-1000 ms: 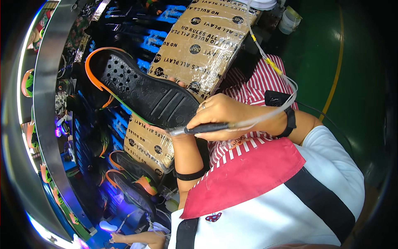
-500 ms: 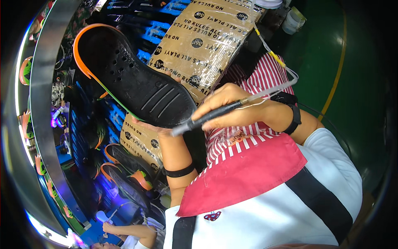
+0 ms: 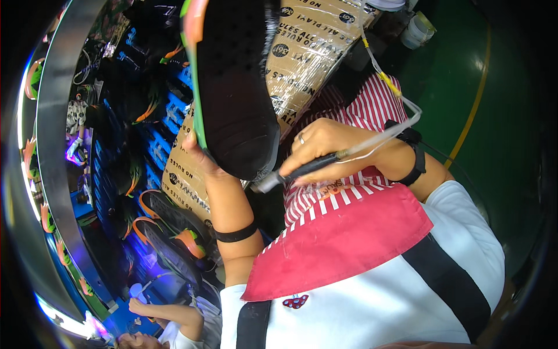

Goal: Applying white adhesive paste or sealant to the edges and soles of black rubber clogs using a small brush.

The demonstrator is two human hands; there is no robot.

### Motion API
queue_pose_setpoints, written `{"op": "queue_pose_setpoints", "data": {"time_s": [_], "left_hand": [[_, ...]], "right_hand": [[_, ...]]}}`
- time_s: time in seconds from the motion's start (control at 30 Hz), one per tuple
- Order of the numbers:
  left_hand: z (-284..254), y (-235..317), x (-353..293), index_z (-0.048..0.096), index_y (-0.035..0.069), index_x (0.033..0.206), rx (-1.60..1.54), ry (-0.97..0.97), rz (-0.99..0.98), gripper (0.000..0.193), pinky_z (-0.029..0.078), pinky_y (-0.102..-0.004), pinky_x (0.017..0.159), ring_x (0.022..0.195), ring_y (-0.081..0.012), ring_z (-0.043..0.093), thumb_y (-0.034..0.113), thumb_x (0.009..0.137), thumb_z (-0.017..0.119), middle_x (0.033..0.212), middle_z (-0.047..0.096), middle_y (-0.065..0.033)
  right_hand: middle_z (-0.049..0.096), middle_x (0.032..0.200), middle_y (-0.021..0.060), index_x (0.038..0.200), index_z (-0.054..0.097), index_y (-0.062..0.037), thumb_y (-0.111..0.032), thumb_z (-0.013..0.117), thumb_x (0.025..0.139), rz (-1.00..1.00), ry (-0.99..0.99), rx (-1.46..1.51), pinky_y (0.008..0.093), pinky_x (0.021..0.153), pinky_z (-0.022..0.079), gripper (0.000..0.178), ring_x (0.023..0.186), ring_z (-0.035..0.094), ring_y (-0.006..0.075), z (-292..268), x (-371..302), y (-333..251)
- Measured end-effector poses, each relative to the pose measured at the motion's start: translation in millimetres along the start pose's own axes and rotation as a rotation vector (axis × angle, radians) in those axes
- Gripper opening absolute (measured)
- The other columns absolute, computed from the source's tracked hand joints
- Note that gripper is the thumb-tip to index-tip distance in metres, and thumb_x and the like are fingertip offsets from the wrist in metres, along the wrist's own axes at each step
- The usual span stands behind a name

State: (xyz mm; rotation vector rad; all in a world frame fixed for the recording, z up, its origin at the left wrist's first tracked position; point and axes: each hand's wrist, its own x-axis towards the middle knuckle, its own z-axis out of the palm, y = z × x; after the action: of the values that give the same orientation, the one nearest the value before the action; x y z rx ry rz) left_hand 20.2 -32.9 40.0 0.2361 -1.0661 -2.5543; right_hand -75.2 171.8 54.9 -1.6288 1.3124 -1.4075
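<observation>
A large black shoe sole [image 3: 238,104] with an orange and green edge is held up in my left hand [image 3: 202,156]. The fingers grip its side near the end closest to me, partly hidden beneath it. My right hand [image 3: 319,145] is closed around the dark handle of a brush [image 3: 311,167], fed by a clear hose [image 3: 381,136]. The brush's pale bristle end is at the near end of the sole; whether it touches cannot be made out.
Printed cardboard [image 3: 311,46] under clear film lies behind the sole. Several other soles [image 3: 165,256] sit on the left, near blue racks [image 3: 174,113]. A co-worker's arm [image 3: 168,314] shows at lower left. A white bucket [image 3: 417,30] stands on the green floor [image 3: 453,87].
The sole has swung round to the right, turned more upright and tilted, its far end now cut off by the top edge. My left hand moved slightly left; the brush shifted slightly right.
</observation>
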Motion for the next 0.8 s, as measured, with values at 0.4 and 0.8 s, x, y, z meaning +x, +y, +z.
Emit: {"op": "queue_pose_setpoints", "data": {"time_s": [0.4, 0.8], "left_hand": [[17.4, 9.0, 10.4, 0.049, -0.003, 0.115, 0.131, -0.009, -0.419, 0.053, 0.043, -0.0346, 0.088, 0.097, -0.0254, 0.056, 0.033, 0.076, 0.052, 0.111, 0.055, -0.0182], [28.9, 16.0, 15.4, 0.059, 0.000, 0.102, 0.485, 0.158, -0.740, 0.045, 0.048, -0.0303, 0.074, 0.078, -0.0213, 0.060, 0.036, 0.076, 0.058, 0.093, 0.063, -0.0132]], "right_hand": [[0.063, 0.073, 0.0119, 0.089, 0.064, -0.0033, -0.011, 0.067, 0.070, -0.167, -0.025, -0.068, 0.0304, 0.056, 0.046, 0.021, 0.062, 0.059, 0.0251, 3.0, -6.6, 3.6], [0.060, 0.069, 0.0125, 0.089, 0.063, -0.0030, -0.011, 0.064, 0.069, -0.091, -0.106, -0.129, 0.0329, 0.056, 0.046, 0.021, 0.062, 0.057, 0.0286, -1.3, -11.3, -8.3]]}}
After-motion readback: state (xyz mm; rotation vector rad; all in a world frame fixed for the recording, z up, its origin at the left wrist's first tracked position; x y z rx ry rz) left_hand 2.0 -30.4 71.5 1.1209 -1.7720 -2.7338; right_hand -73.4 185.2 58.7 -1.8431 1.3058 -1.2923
